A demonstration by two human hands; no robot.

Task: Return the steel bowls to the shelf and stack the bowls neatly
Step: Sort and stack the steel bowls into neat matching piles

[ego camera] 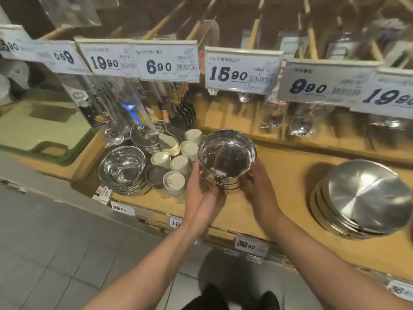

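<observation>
A stack of shiny steel bowls [226, 157] stands on the wooden shelf [283, 198] in the middle of the view. My left hand [201, 189] presses against the stack's left side and my right hand [260, 186] against its right side, so both hold it. Another stack of steel bowls [122, 168] sits further left on the same shelf. A further steel bowl [143, 135] lies behind that one.
Several white ceramic cups [178, 164] and a small dark dish [155, 175] stand between the two bowl stacks. A pile of steel plates [362, 198] sits at the right. Price tags [241, 70] and hanging utensils are above; a green tray [44, 133] lies at the left.
</observation>
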